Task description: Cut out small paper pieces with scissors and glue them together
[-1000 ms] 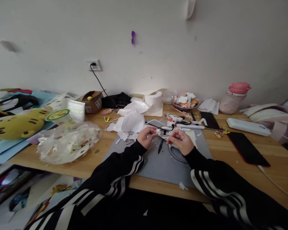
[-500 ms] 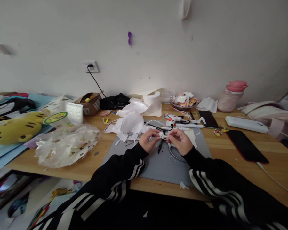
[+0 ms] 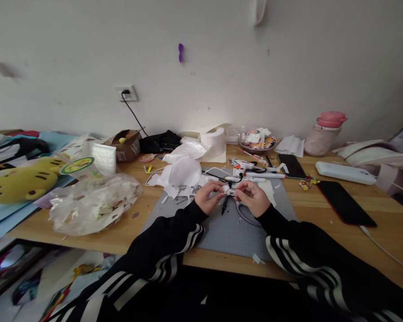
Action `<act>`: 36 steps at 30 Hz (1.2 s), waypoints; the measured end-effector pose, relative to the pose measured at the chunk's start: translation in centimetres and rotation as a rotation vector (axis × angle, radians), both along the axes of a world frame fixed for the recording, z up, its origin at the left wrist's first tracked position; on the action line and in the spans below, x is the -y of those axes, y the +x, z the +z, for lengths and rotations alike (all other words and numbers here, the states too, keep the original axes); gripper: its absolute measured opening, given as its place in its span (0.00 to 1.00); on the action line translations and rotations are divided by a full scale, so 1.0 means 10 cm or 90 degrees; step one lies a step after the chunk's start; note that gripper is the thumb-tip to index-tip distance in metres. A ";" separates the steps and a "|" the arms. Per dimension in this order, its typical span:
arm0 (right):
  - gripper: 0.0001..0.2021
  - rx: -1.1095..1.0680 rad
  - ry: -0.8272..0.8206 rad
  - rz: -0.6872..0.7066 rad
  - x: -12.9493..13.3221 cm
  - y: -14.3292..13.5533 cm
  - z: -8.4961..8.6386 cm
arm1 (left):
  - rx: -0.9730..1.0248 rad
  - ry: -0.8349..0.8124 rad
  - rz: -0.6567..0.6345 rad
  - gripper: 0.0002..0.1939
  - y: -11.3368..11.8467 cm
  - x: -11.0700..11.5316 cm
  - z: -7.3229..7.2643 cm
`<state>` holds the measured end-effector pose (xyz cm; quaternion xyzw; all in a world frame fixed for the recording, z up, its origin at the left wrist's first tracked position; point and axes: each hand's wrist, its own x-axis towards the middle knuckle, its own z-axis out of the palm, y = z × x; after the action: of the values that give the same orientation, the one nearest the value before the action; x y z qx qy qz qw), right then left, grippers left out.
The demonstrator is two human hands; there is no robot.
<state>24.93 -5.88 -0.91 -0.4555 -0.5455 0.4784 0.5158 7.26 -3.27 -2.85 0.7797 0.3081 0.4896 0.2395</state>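
Between my two hands is a small white piece (image 3: 229,190) that looks like cut paper; its exact shape is too small to make out. My left hand (image 3: 208,197) pinches its left side, thumb and fingertips together. From the right, my right hand (image 3: 253,198) pinches the other side. Below them a grey cutting mat (image 3: 221,239) lies on the table. A black pen (image 3: 225,205) lies on the mat just under the piece, and a scissors handle (image 3: 246,215) shows partly beneath my right hand. Behind the hands sits a white glue gun (image 3: 241,167).
White paper scraps (image 3: 181,174) and a paper roll (image 3: 213,143) stand behind on the left. A plastic bag (image 3: 90,205) of scraps lies farther left. At right are a black phone (image 3: 345,203), a white power bank (image 3: 344,173) and a pink bottle (image 3: 324,134). A bowl (image 3: 258,145) stands near the wall.
The white piece has turned slightly between my fingertips and shows a little more. Both hands stay in nearly the same place.
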 end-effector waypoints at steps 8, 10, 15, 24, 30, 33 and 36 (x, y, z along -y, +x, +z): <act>0.14 0.020 -0.004 -0.005 -0.01 0.00 -0.03 | -0.013 0.023 0.005 0.10 -0.01 0.02 0.03; 0.14 0.028 -0.003 -0.003 -0.01 0.01 -0.05 | -0.014 0.026 0.005 0.09 -0.01 0.03 0.04; 0.13 0.037 0.010 -0.001 -0.01 0.01 -0.07 | -0.018 0.040 0.004 0.06 0.00 0.03 0.04; 0.11 0.053 0.026 0.003 -0.01 0.00 -0.08 | -0.023 0.040 0.009 0.05 0.00 0.04 0.05; 0.11 0.060 0.022 0.005 0.00 -0.01 -0.08 | -0.033 0.019 0.002 0.06 0.00 0.04 0.05; 0.12 0.055 0.023 -0.005 0.00 -0.02 -0.07 | -0.040 0.001 0.007 0.06 0.01 0.04 0.06; 0.13 0.050 0.024 -0.008 0.01 -0.03 -0.06 | -0.038 -0.008 0.006 0.06 0.01 0.05 0.07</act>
<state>24.61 -5.98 -1.50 -0.4675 -0.5711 0.4468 0.5055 7.34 -3.79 -2.18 0.7911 0.3220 0.4649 0.2330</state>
